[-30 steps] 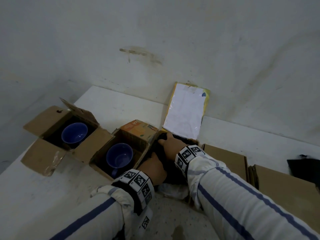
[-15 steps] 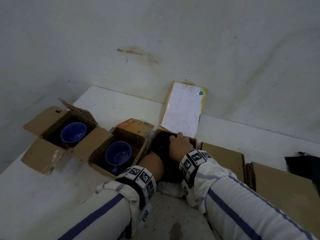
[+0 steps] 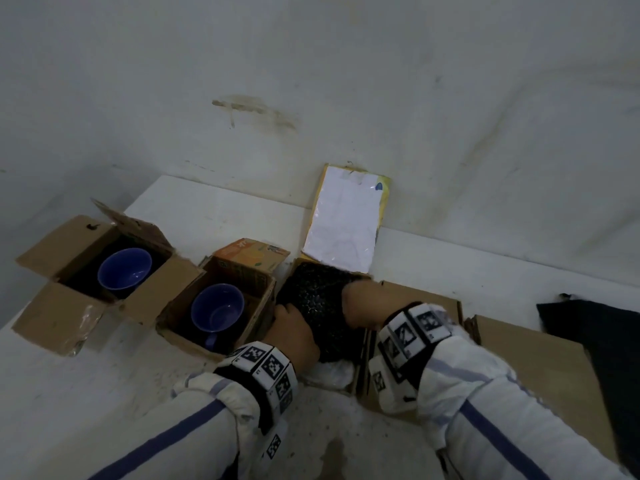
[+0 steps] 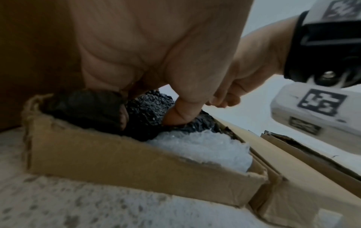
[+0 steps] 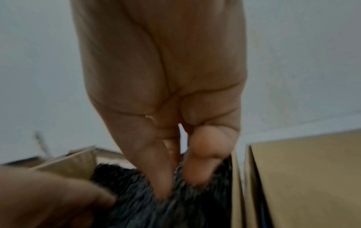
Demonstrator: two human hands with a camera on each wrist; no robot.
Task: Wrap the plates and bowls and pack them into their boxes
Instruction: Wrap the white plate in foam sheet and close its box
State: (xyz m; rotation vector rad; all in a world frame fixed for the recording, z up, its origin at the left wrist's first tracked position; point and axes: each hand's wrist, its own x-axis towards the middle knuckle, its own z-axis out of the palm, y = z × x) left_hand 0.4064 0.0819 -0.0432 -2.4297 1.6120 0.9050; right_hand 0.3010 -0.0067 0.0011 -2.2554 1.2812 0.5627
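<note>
Pressing down from both sides, the left hand [image 3: 294, 332] and the right hand [image 3: 363, 303] bear on a black bubble-wrapped bundle [image 3: 313, 299] that sits in an open shallow box [image 4: 125, 163] on the white desk [image 3: 86, 393]. Only the left wrist view shows the white bubble wrap [image 4: 203, 149] under the bundle at the box's near end, and the left thumb dug into the black wrap; the right wrist view, blurred, shows the right fingers [image 5: 203, 166] pointing down into the wrap, fairly straight. How the left fingers lie I cannot tell. Left of this box stand two open cartons, each holding a blue bowl [image 3: 124, 271] [image 3: 217, 311]; closed flat cartons [image 3: 540, 372] lie on the right, tight against the box wall. A white-faced lid flap [image 3: 343, 223] leans on the wall behind. Since half a second ago the right hand has slid from the bundle's top to its right edge.
</note>
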